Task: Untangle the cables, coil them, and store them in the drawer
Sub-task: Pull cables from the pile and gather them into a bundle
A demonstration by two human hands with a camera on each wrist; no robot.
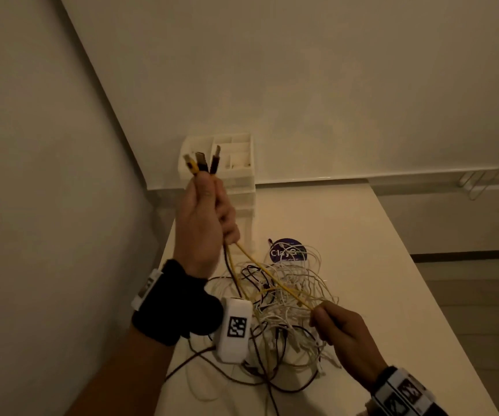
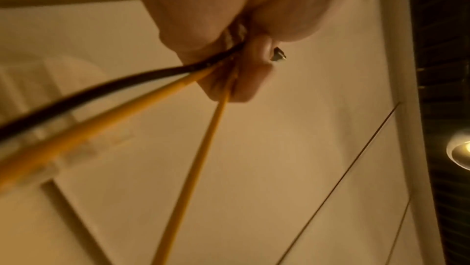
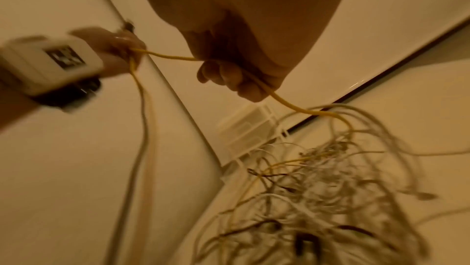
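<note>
Between both hands' curled fingers [image 1: 322,315] runs yellow cable [image 1: 275,282].

Dim, warm yellowish light throughout. A ceiling lamp [image 2: 460,151] glows at the left wrist view's right edge. Both wrist views are motion-blurred (the cable tangle [image 3: 330,199] most of all), and straight wall lines bend toward picture edges.

A pale counter [image 1: 362,235] carries a tangle of white, dark and yellow cables [image 1: 287,310], lying between the left hand [image 1: 203,223] and the right hand [image 1: 344,334]. Beyond the tangle, past the right hand, lies 1 round purple disc [image 1: 287,250]. A white drawer organiser [image 1: 242,187] stands behind the left hand.
</note>
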